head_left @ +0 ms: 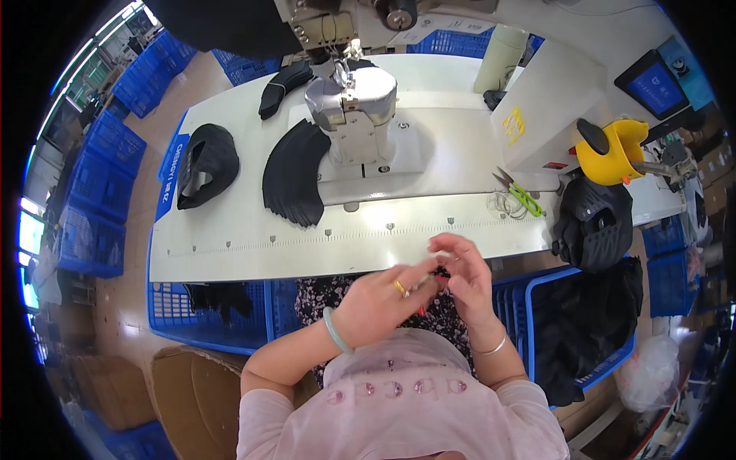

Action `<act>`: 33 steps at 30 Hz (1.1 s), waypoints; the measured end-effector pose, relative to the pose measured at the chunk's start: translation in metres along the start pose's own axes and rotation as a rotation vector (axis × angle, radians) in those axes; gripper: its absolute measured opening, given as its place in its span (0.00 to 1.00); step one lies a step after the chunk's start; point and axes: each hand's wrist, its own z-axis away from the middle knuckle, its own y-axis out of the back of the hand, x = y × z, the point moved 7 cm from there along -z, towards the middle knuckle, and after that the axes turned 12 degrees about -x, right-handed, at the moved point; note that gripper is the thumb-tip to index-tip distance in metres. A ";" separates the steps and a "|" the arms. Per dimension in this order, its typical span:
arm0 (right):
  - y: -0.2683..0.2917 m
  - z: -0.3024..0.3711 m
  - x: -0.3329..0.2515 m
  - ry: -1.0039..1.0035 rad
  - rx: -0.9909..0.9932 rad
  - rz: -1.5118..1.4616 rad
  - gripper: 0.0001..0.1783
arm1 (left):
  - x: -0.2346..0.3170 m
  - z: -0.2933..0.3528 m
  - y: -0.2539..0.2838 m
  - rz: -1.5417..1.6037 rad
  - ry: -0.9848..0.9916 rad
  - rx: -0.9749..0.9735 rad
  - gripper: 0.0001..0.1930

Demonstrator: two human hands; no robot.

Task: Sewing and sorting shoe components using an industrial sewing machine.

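Note:
My hands meet over my lap, just in front of the table's near edge. My left hand point(383, 304) is closed, its fingers pressed together and pointing right. Small bits of silver and red show by its fingertips, too small to name. Close against those fingertips is my right hand point(469, 282), its fingers loosely curved and apart; I see nothing clearly held in it. Beyond them on the white table point(368, 245) stands a sewing machine point(356, 115) with a metal post. A fanned stack of black curved fabric pieces point(294, 178) lies left of the post.
Left on the table sits a black shaped fabric piece point(208, 165); behind lies a tied black bundle point(284, 88). Green-handled scissors point(524, 201) rest at the right, near a yellow holder point(613, 152) and a black molded piece point(593, 225). A blue crate point(529, 314) with black fabric stands below.

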 end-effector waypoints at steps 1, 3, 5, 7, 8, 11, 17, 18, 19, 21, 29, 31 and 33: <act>0.005 -0.001 -0.003 0.049 0.103 0.038 0.27 | -0.007 -0.006 0.000 -0.009 -0.003 0.003 0.16; 0.015 -0.001 -0.024 0.241 0.327 0.503 0.23 | -0.031 -0.012 0.007 0.026 0.114 0.167 0.16; 0.015 0.000 -0.035 0.341 0.391 0.773 0.22 | -0.045 -0.024 0.009 0.214 0.142 0.151 0.16; 0.009 -0.007 -0.037 0.356 0.345 0.845 0.21 | -0.065 -0.033 0.018 0.267 0.178 0.298 0.17; 0.003 -0.012 -0.036 0.358 0.299 0.917 0.20 | -0.079 -0.034 0.009 0.387 0.357 0.167 0.19; -0.006 -0.028 -0.029 0.267 0.192 1.021 0.20 | -0.056 -0.040 0.030 -0.028 0.329 0.363 0.24; 0.006 -0.015 0.014 -0.034 0.102 0.000 0.16 | 0.000 -0.034 0.003 -0.122 0.001 0.141 0.38; 0.002 -0.013 0.019 -0.096 0.031 -0.021 0.15 | 0.005 -0.035 0.001 -0.111 -0.015 0.126 0.39; 0.000 -0.010 0.025 -0.158 -0.037 -0.041 0.14 | 0.011 -0.038 0.001 -0.099 -0.034 0.112 0.40; 0.007 0.000 0.048 -0.211 -0.052 -0.190 0.11 | 0.021 -0.041 0.002 -0.041 -0.035 0.058 0.41; 0.005 0.010 0.019 -0.056 0.002 -0.250 0.10 | 0.051 -0.049 -0.003 -0.286 0.044 -0.052 0.34; 0.006 0.012 0.013 -0.024 0.001 -0.254 0.10 | 0.058 -0.051 0.000 -0.299 0.067 -0.023 0.35; 0.007 0.012 0.006 0.013 -0.001 -0.258 0.10 | 0.061 -0.054 0.003 -0.317 0.087 0.005 0.36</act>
